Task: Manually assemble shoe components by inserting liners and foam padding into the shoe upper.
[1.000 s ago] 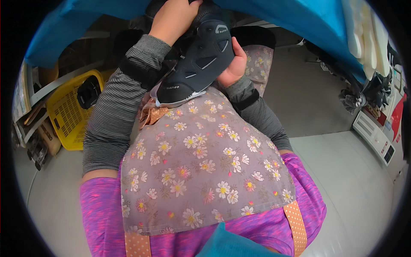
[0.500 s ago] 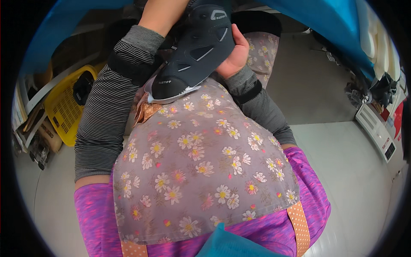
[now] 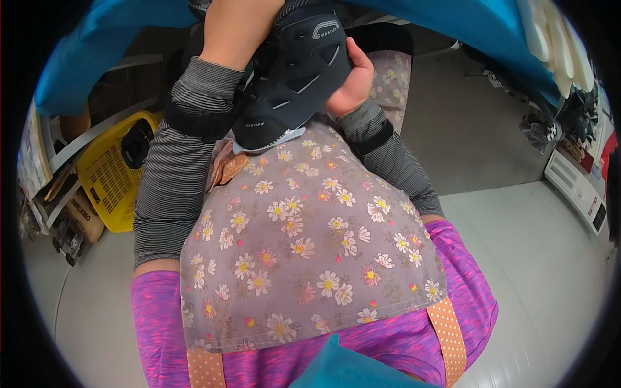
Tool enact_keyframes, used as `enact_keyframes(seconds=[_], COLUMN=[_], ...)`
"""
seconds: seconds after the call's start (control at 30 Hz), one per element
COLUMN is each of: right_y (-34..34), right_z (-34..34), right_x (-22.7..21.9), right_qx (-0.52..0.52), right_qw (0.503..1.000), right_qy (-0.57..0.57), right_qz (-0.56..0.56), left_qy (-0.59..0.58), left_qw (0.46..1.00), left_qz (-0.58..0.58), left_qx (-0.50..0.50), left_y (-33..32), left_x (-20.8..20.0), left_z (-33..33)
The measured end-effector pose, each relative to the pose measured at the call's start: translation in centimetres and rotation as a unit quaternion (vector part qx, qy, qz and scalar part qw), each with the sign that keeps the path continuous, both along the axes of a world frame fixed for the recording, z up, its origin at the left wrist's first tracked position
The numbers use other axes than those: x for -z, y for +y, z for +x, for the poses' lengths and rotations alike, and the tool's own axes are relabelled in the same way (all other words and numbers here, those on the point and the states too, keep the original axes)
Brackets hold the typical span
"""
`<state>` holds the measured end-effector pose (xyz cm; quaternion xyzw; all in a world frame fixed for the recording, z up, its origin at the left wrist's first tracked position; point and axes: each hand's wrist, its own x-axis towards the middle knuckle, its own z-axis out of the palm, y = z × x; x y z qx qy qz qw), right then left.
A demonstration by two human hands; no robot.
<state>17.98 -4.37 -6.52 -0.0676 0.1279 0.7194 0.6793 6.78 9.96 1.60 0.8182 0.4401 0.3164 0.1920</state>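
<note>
A black shoe upper (image 3: pixel 291 84) with grey triangular inserts rests toe-down against my apron at the top middle. White lining (image 3: pixel 291 136) sticks out along its toe edge, and no sole shows there. My right hand (image 3: pixel 351 81) grips the upper from the right side, thumb raised along its edge and the other fingers hidden behind it. At the upper left, my left hand (image 3: pixel 238 29) bends over the upper's left side near its collar. Its fingers are out of sight at the picture's top edge and behind dark material, so their grip does not show.
A yellow basket (image 3: pixel 116 171) with a black item in it stands low on the left, beside a rack. Blue cloth (image 3: pixel 453 32) hangs across the top. White glove-like forms (image 3: pixel 559 45) hang at right, above a white box-shaped unit (image 3: pixel 576 187) by the wall.
The view has shifted slightly. My left hand shows more at the top edge, its forearm a little farther right. The shoe upper has risen slightly, still in my right hand.
</note>
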Motion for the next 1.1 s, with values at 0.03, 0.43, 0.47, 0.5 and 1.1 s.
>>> enact_keyframes(seconds=[0.03, 0.43, 0.47, 0.5, 1.1], right_y=[0.0, 0.5, 0.4, 0.4, -0.2], right_z=[0.2, 0.1, 0.1, 0.2, 0.1], right_x=[0.5, 2.0, 2.0, 1.9, 1.6], right_qx=[-0.003, -0.015, -0.015, -0.015, -0.020], right_qw=[1.000, 0.999, 1.000, 1.000, 0.997], right_qy=[0.001, -0.030, -0.025, -0.021, -0.074], right_qz=[-0.001, 0.001, -0.002, -0.004, -0.028], left_qy=[0.016, 0.114, 0.113, 0.124, -0.025], left_qw=[1.000, 0.970, 0.969, 0.970, 0.993], left_qz=[-0.005, 0.159, 0.164, 0.158, -0.117], left_qx=[0.003, 0.144, 0.145, 0.136, 0.022], left_y=[-0.1, 2.8, 2.6, 2.3, 0.5], left_x=[0.0, 6.6, 6.5, 6.3, 3.8], left_z=[0.1, -1.6, -1.6, -1.7, -1.0])
